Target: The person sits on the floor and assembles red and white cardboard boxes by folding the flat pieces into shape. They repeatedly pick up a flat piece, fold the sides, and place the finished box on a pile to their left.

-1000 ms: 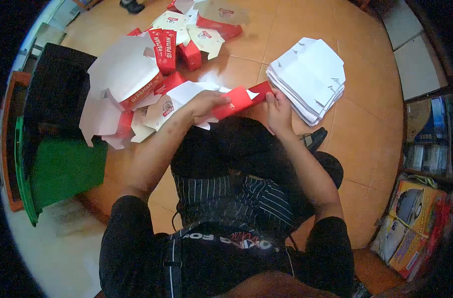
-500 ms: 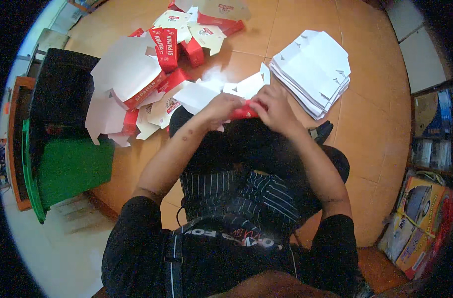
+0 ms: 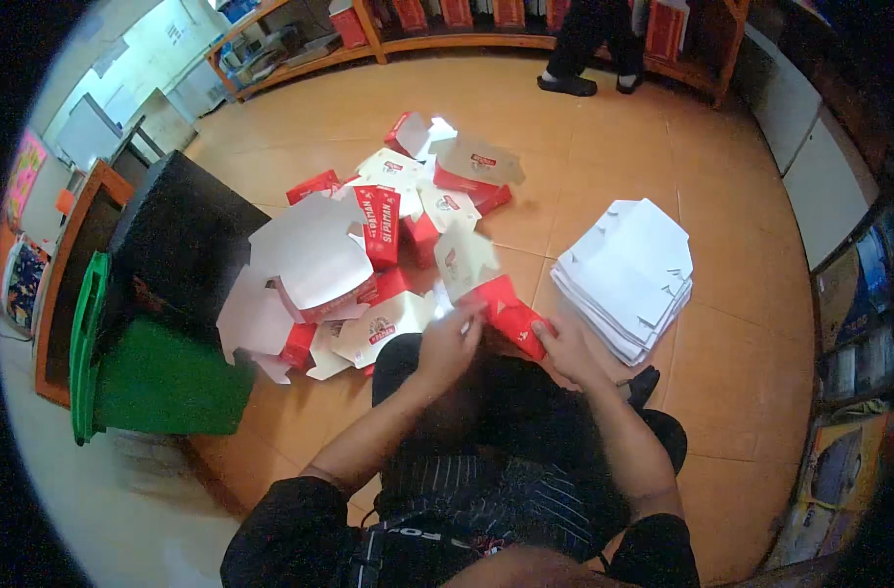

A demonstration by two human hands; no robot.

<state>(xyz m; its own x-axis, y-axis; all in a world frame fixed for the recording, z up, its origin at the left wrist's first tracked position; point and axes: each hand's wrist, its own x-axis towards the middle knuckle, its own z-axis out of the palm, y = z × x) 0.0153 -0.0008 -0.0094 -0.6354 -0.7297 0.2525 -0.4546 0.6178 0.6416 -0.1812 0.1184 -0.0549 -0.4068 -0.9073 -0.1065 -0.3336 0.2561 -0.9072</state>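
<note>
Over my lap I have a partly folded red and cream cardboard food box [image 3: 517, 327], its cream flap standing up on the far side. My right hand [image 3: 567, 351] grips the box's red side at the right end, thumb on top. At the left end my left hand [image 3: 451, 345] has its fingers bent together close to the red edge; blur hides whether they pinch it. Just beyond and left of my hands lies a loose heap of folded red and cream boxes [image 3: 381, 227]. To the right is a stack of flat white box blanks [image 3: 625, 263].
A green bin [image 3: 168, 377] and a black container [image 3: 187, 230] stand at the left. Far off, another person's legs [image 3: 589, 44] stand before a wooden shelf [image 3: 447, 42] with red boxes. Packaged goods [image 3: 844, 470] line the right edge.
The view has tilted up, bringing the shelf and the other person's legs in. The box in my hands has opened out, showing its red sides and raised flap, and my hands have moved apart.
</note>
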